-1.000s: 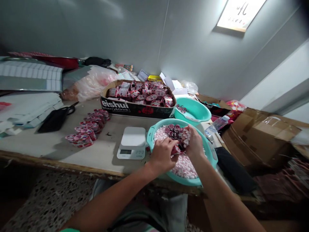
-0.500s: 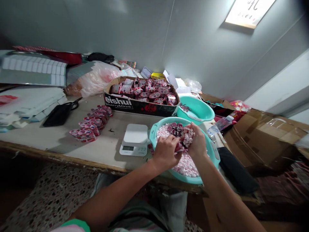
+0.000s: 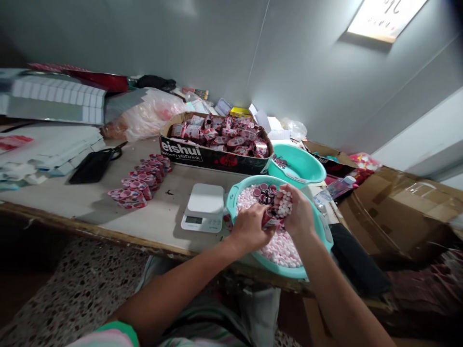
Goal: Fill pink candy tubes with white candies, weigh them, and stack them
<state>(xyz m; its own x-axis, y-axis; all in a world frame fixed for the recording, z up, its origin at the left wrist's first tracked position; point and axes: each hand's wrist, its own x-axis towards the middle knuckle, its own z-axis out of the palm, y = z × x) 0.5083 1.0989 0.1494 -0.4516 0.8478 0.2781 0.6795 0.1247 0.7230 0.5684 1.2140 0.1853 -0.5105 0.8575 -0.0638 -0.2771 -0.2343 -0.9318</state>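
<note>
My left hand and my right hand are close together above a teal plastic basin. Between them they grip a strip of small pink-and-white packaged cups, with a dark red wrapper showing near my left hand. Loose pale pink and white pieces fill the basin, with some dark-topped cups lying among them. My hands hide the middle of the pile.
A white digital kitchen scale stands left of the basin. Behind it is a black "eishui" cardboard box of pink packs. Rows of stacked packs lie further left. A second teal basin and an open cardboard box are to the right.
The whole scene has drifted right and up in view as my head moved. Both hands stay over the basin, still gripping the strip, and have risen slightly.
</note>
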